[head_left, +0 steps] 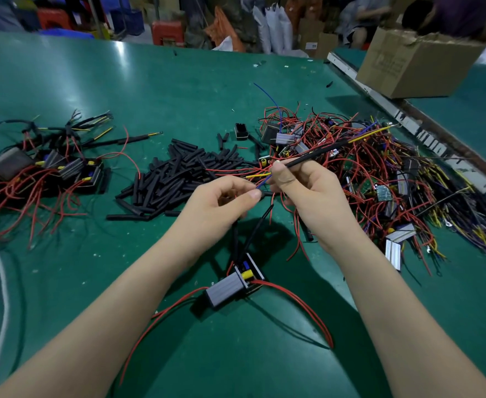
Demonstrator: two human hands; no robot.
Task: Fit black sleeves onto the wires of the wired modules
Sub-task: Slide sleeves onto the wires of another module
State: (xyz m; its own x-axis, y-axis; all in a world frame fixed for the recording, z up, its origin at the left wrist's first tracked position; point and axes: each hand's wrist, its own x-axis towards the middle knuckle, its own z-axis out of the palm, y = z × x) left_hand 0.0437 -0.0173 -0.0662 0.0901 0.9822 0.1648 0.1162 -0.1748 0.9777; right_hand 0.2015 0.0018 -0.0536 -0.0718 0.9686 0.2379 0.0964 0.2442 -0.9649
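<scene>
Near the front edge of the green bench (149,90) sits a grey-cased module with red wires (231,286). Just above it, the right hand (307,196) pinches a long black sleeve (310,156) already on yellow and blue wires, while the left hand (224,199) pinches those wires' lower end. Loose black sleeves (178,173) are piled mid-bench, sleeved modules (49,168) by the left edge, a tangle of unsleeved ones (379,173) on the right.

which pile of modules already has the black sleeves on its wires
The pile at the table's far left: its yellow-tipped wires wear black sleeves. The big tangle on the right shows mostly bare red, yellow and blue wires.
</scene>
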